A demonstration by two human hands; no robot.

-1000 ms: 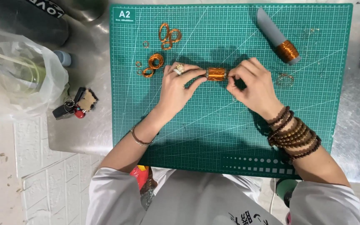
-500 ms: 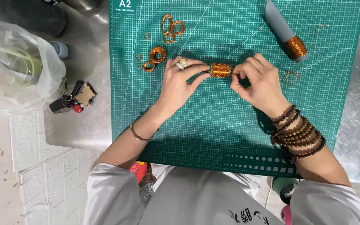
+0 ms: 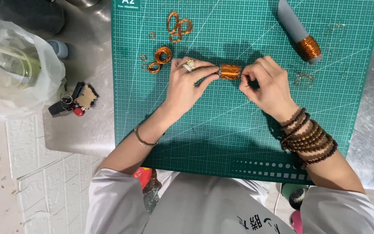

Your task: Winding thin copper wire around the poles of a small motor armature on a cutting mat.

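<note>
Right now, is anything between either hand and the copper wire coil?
Nothing visible. The left hand and right hand both already pinch the copper wire coil at its ends, above the green cutting mat.

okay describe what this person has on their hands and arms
Both arms wear white sleeves pushed up to the elbows. The left hand has a ring on one finger and a thin bangle at the wrist. The right hand has stacked dark brown bead bracelets round the wrist.
</note>
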